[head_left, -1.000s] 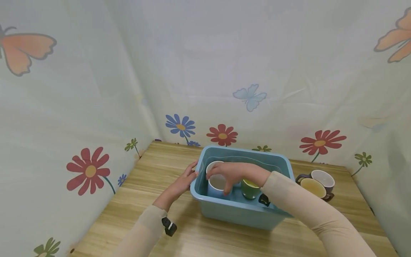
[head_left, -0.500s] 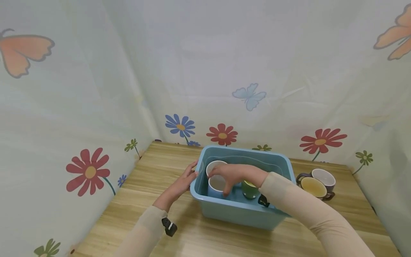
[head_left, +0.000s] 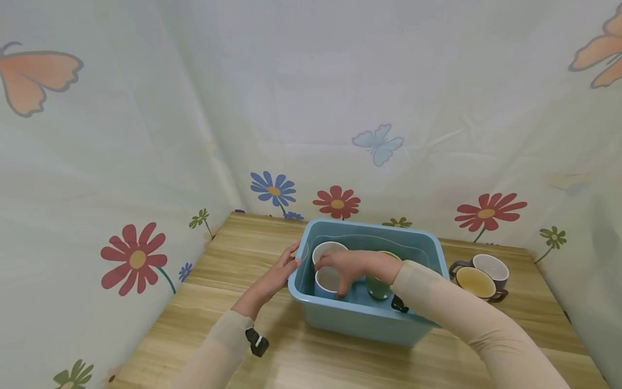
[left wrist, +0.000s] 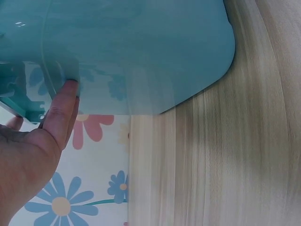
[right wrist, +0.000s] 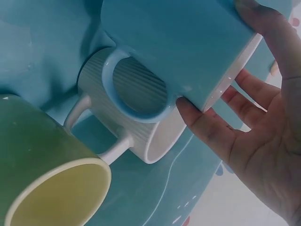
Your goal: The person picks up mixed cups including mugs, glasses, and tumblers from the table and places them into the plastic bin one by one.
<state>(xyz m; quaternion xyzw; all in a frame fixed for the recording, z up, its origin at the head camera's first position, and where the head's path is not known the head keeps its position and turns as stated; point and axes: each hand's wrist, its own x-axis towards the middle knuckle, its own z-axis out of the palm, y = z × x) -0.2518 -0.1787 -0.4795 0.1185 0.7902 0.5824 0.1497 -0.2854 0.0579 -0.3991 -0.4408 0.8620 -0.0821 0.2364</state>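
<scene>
From out here I read the right hand [head_left: 351,265] as gripping, partly spread: its thumb presses the outside of the blue mug [right wrist: 178,42] and its fingers meet the rim opposite. I judge it comes from above because neighbours crowd the sides. The mug is upright in the left end of the blue bin [head_left: 359,326]; I can't tell whether its base touches the bin floor. The ribbed white mug [right wrist: 101,87] stands just behind it, the green mug [head_left: 377,288] to its right. My left hand [head_left: 276,276] lies fairly straight-fingered against the bin's outer left wall, thumb at the rim, probably to steady it. Outside, right of the bin, a yellow-lined mug [head_left: 476,282] and a white-lined mug [head_left: 493,266] sit close together on the bench [head_left: 262,237].
</scene>
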